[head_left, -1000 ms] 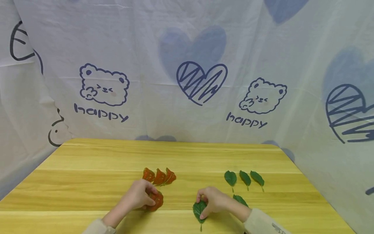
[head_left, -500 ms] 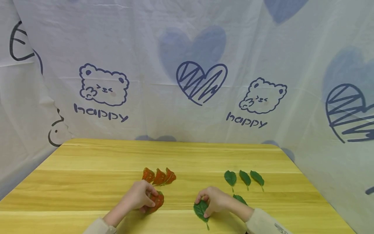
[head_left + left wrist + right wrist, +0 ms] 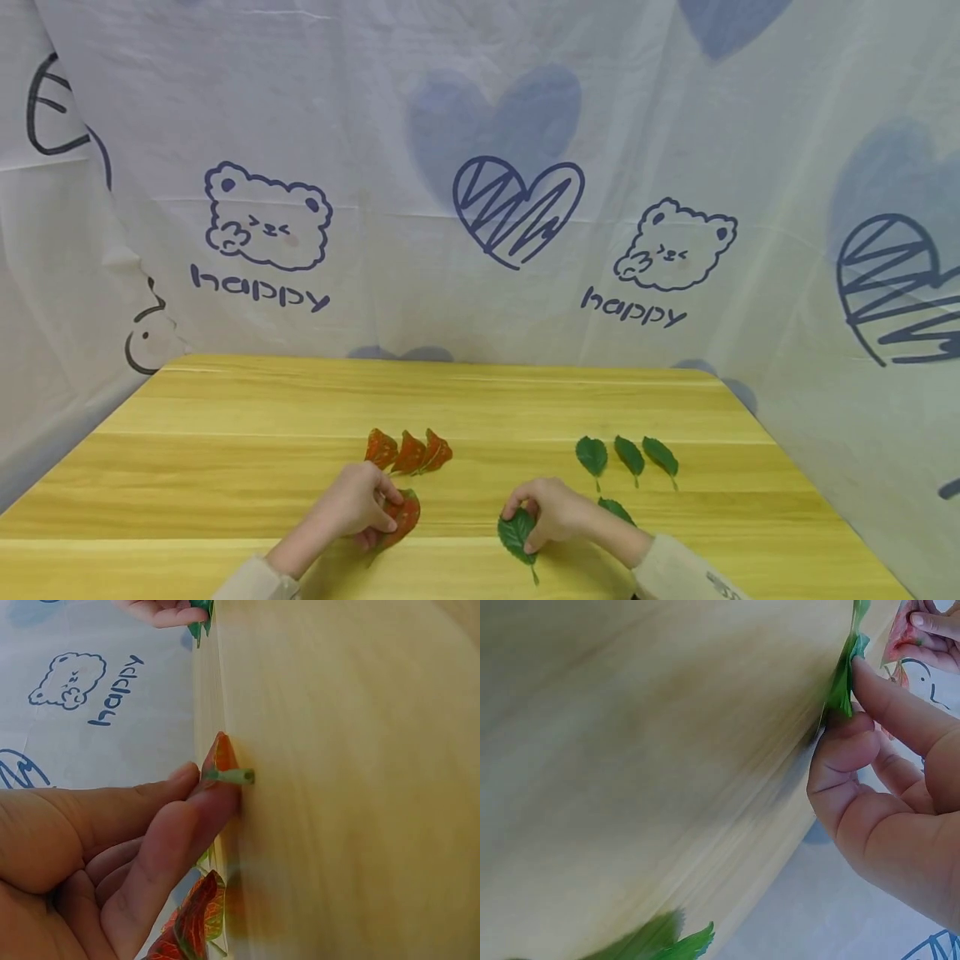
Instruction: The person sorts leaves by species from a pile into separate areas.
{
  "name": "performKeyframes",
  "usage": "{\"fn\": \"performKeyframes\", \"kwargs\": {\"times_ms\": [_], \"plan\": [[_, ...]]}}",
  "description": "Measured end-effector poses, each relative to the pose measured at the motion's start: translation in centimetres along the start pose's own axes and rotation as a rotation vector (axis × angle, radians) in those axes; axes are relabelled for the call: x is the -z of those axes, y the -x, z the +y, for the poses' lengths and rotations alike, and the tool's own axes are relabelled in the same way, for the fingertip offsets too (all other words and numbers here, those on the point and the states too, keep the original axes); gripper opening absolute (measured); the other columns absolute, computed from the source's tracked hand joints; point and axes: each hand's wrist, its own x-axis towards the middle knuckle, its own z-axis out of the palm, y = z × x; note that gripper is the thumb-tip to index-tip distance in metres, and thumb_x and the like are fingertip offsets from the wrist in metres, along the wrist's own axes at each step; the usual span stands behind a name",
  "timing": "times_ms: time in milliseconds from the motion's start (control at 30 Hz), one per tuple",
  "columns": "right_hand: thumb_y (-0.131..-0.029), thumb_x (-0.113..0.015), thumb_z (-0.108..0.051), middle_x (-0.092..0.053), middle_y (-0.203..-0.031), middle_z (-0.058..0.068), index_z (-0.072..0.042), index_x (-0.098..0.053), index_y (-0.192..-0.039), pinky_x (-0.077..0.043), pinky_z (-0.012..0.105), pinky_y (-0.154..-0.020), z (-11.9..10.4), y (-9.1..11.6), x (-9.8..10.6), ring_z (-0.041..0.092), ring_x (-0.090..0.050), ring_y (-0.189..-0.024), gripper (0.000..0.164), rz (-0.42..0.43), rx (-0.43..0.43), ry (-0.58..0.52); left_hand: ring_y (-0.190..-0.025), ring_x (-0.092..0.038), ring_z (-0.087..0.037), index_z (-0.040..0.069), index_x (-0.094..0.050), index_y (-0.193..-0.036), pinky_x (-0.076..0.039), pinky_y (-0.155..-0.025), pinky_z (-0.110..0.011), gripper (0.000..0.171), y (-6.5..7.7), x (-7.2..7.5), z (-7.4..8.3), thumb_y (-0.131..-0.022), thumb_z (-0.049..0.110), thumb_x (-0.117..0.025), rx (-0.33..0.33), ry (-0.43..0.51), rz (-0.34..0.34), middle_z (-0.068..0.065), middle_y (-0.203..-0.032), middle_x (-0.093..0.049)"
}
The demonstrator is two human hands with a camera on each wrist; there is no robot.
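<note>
Between thumb and fingers, my left hand (image 3: 363, 507) pinches a red leaf (image 3: 406, 517) close over the wooden table. Its short green stem shows at the fingertips in the left wrist view. My right hand (image 3: 553, 512) pinches a green leaf (image 3: 515, 534) by its side, with the stem pointing toward the front edge. In the right wrist view this green leaf (image 3: 841, 682) is seen edge-on between thumb and forefinger. Beyond the left hand lie several red leaves (image 3: 410, 454), bunched close together. Another green leaf (image 3: 615, 510) lies behind the right wrist, partly hidden by the forearm.
Farther back on the right, a row of green leaves (image 3: 628, 457) lies on the wood-grain table (image 3: 225, 400). A white cloth (image 3: 390, 275) with bears and hearts hangs behind the table.
The green leaf in my right hand has turned a little, its stem swinging to the right. My left hand tilts the red leaf slightly, and its stem now shows below.
</note>
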Motion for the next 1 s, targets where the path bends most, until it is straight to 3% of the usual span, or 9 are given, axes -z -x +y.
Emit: {"fn": "performKeyframes", "kwargs": {"times_ms": [333, 633, 1000], "plan": [[-0.067, -0.069, 0.013, -0.047, -0.063, 0.001, 0.0, -0.064, -0.092, -0.037, 0.02, -0.046, 0.6, 0.3, 0.5, 0.011, -0.041, -0.053, 0.028, 0.015, 0.002, -0.059, -0.038, -0.055, -0.016, -0.009, -0.065, -0.084, -0.047, -0.038, -0.027, 0.019, 0.0, 0.1, 0.3, -0.066, -0.012, -0.069, 0.017, -0.004, -0.004, -0.006, -0.051, -0.055], [-0.072, -0.063, 0.014, -0.046, -0.065, 0.004, 0.002, -0.063, -0.095, -0.046, 0.029, -0.045, 1.0, 1.1, 1.3, 0.013, -0.045, -0.052, 0.026, 0.068, -0.029, -0.238, -0.04, -0.056, -0.017, -0.009, -0.065, -0.084, -0.048, -0.039, -0.027, 0.019, 0.1, 0.2, 0.2, -0.067, -0.013, -0.069, 0.034, 0.01, -0.015, -0.007, -0.059, -0.061], [-0.075, -0.064, 0.01, -0.051, -0.073, 0.004, 0.009, -0.061, -0.096, -0.046, 0.024, -0.048, 2.0, 2.8, 2.7, 0.011, -0.049, -0.051, 0.021, 0.126, -0.008, -0.274, -0.04, -0.056, -0.017, -0.009, -0.065, -0.085, -0.047, -0.038, -0.028, 0.02, 0.0, 0.2, 0.3, -0.067, -0.012, -0.069, 0.04, -0.001, -0.017, -0.008, -0.059, -0.062]]}}
